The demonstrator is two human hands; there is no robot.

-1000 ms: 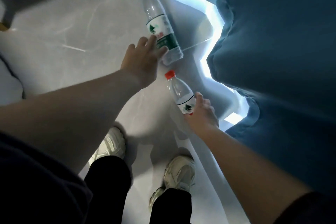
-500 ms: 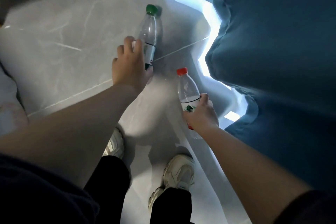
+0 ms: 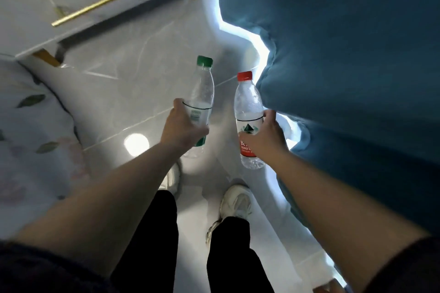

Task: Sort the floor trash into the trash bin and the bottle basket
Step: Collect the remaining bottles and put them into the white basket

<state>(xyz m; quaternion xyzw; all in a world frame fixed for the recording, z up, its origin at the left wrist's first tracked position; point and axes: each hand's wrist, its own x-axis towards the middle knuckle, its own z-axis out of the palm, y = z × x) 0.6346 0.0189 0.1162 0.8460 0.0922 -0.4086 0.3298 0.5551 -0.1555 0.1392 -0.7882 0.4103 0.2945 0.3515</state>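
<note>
My left hand [image 3: 182, 127] fingers wrap the green-capped water bottle [image 3: 201, 100]; my right hand [image 3: 263, 137] grips the red-capped water bottle [image 3: 248, 114]. Both are off the floor [image 3: 133, 74], long axes toward 12 o'clock, caps away from me. No bottle basket is visible, so I cannot judge which hand is nearer.

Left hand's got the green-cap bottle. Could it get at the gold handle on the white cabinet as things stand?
Probably not: the left hand is shut around the green-cap bottle. The floor toward the gold handle looks clear, but the hand would need emptying first.
</note>
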